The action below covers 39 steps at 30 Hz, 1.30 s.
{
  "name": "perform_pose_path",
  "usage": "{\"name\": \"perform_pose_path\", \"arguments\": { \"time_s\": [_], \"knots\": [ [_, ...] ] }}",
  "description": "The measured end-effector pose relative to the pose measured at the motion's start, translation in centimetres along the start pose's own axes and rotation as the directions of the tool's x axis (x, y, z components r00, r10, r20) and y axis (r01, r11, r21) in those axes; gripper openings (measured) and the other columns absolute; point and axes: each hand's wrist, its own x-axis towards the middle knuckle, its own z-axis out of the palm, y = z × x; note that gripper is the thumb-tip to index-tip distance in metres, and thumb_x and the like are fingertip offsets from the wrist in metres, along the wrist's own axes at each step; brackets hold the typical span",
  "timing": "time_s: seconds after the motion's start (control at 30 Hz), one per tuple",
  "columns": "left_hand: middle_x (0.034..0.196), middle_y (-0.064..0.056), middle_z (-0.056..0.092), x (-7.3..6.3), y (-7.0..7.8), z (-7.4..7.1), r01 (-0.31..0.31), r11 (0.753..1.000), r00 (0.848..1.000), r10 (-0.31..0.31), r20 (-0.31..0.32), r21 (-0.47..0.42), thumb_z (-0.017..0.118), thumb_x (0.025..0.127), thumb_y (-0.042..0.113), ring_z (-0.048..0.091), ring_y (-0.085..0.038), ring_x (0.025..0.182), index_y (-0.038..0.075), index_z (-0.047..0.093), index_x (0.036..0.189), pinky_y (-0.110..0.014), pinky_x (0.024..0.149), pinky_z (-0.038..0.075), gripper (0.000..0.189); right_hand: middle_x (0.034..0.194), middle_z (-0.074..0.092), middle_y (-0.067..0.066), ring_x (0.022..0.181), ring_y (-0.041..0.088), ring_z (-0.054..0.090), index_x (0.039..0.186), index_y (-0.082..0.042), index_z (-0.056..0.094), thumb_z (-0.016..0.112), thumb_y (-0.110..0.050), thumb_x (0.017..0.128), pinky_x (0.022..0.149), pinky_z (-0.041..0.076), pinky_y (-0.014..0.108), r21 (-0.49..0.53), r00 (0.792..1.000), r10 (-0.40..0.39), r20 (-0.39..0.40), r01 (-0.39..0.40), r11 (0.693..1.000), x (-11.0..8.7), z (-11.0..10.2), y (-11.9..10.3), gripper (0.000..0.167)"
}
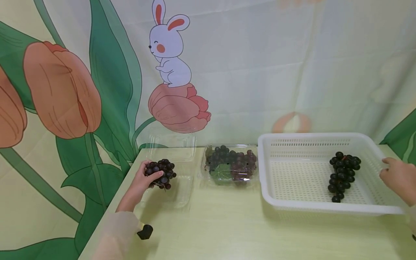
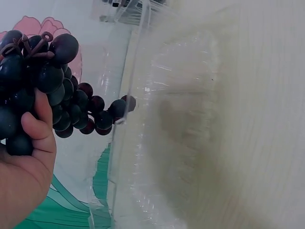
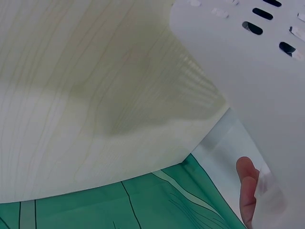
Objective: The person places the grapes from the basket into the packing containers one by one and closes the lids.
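My left hand holds a bunch of dark grapes, with its fingers and thumb curled round them. The bunch hangs over an open clear plastic clamshell box. In the left wrist view, grapes trail across the upright lid, and a stem shows at the top. On the far right, my right hand grips the rim of a white plastic basket. Two fingertips appear beside its outer wall in the right wrist view. Another dark grape bunch lies in the basket's right part.
Between the open box and the basket stands a closed clear box with dark and reddish grapes and a green leaf. Behind the pale wooden table hangs a cloth printed with tulips and a rabbit.
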Motion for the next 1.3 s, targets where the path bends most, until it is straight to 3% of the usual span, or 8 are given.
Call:
{"name": "perform_pose_path", "arguments": {
  "time_s": [0.17,0.4,0.5,0.8,1.3],
  "knots": [
    [0.125,-0.014,0.037,0.3,-0.6,0.3,0.019,1.000,1.000,-0.019,-0.014,0.016,0.058,0.084,0.032,0.045,-0.018,0.091,0.012,0.024,0.127,-0.029,0.069,0.038,0.059,0.081,0.052,0.035,0.042,0.016,0.029,0.108,0.022,0.042,0.037,-0.001,0.077,0.043,0.027,0.028,-0.005,1.000,0.001,0.001,-0.001,1.000,0.0,0.0,0.0,0.039],
    [0.125,-0.013,0.036,0.7,-1.1,1.1,0.040,0.999,0.999,-0.040,-0.002,0.009,0.059,0.084,0.032,0.044,-0.023,0.100,0.012,0.024,0.124,-0.029,0.071,0.039,0.056,0.046,0.045,0.008,0.039,0.014,0.027,0.109,0.022,0.041,0.035,-0.001,0.078,0.043,0.026,0.028,0.006,1.000,-0.005,0.015,0.005,1.000,-0.1,0.1,0.0,0.039],
    [0.125,-0.012,0.037,0.9,-1.3,1.4,0.043,0.999,0.999,-0.043,-0.001,0.009,0.059,0.084,0.032,0.045,-0.021,0.097,0.013,0.025,0.124,-0.029,0.070,0.039,0.056,0.044,0.044,0.006,0.039,0.013,0.027,0.108,0.022,0.041,0.035,-0.001,0.078,0.043,0.026,0.027,0.004,1.000,-0.011,0.010,0.011,1.000,-0.1,0.1,0.0,0.039],
    [0.131,-0.016,0.034,1.1,-1.9,2.3,0.059,0.998,0.997,-0.060,0.047,0.009,0.059,0.083,0.030,0.041,-0.028,0.111,0.012,0.024,0.129,-0.039,0.079,0.042,0.060,0.046,0.044,0.008,0.039,0.013,0.025,0.108,0.022,0.042,0.035,-0.001,0.078,0.042,0.025,0.027,0.005,1.000,-0.022,-0.012,0.022,1.000,-0.2,0.1,0.0,0.039],
    [0.131,-0.016,0.034,1.5,-2.8,3.4,0.040,0.999,0.986,-0.042,0.161,0.013,0.061,0.082,0.026,0.038,-0.030,0.117,0.013,0.030,0.128,-0.040,0.087,0.041,0.057,0.054,0.048,0.016,0.039,0.014,0.027,0.108,0.022,0.042,0.036,0.000,0.078,0.042,0.026,0.028,0.010,1.000,-0.019,-0.009,0.019,1.000,-0.3,-0.2,-0.3,0.038]
  ]
}}
